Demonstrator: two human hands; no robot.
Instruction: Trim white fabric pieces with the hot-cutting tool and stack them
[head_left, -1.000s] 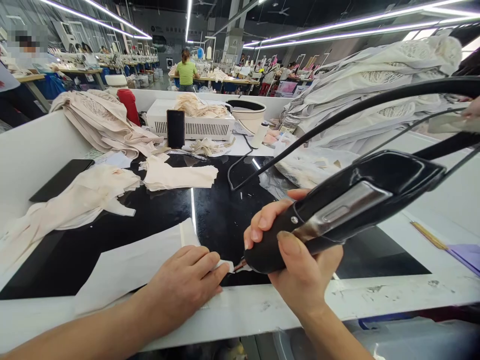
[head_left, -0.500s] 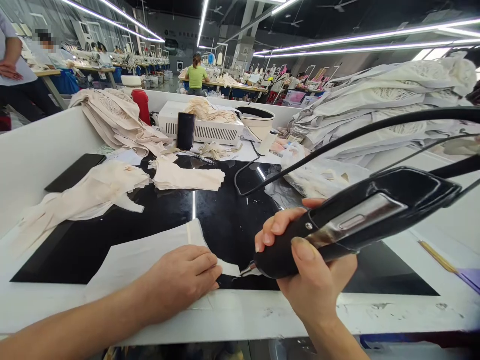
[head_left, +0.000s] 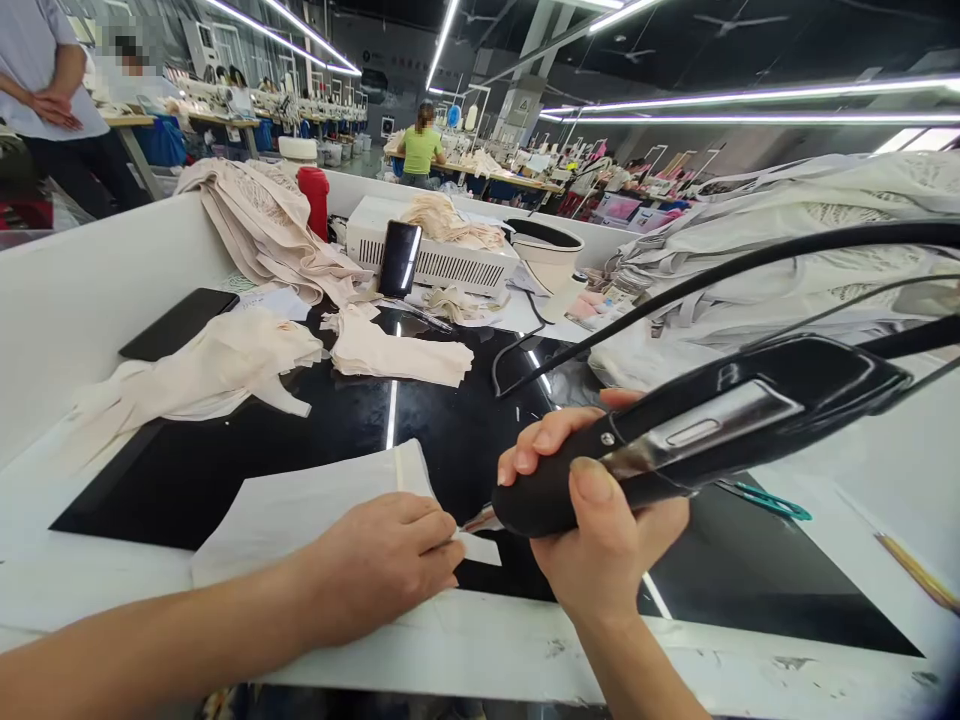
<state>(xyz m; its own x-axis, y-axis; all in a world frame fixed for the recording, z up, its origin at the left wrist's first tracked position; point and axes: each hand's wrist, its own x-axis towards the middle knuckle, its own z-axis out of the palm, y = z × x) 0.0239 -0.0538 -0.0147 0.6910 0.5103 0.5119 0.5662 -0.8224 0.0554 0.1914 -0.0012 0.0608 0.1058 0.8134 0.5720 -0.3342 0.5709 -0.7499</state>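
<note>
My left hand (head_left: 386,560) lies on a white fabric piece (head_left: 300,505), its fingers bent and pressed together on the edge. A narrow end of white fabric (head_left: 480,548) sticks out to the right of the fingertips. Wrapped round a black corded handheld cutter (head_left: 697,435) is my right hand (head_left: 600,530), with the thumb along its near side. The cutter's thin metal tip (head_left: 480,520) points left, close to my left fingertips and just above the narrow fabric end. Whether the tip touches the fabric I cannot tell.
A shiny black board (head_left: 247,450) covers much of the white table. Beige fabric pieces (head_left: 401,355), a phone (head_left: 399,260) and a vented white box (head_left: 367,225) lie farther back. Teal-handled scissors (head_left: 772,500) sit at right. A thick cable (head_left: 712,280) arches rightward. Co-workers (head_left: 421,150) are beyond.
The cutter in my right hand has moved left, bringing its tip close to my left fingertips. The whole view has shifted slightly, bringing the teal scissors into sight.
</note>
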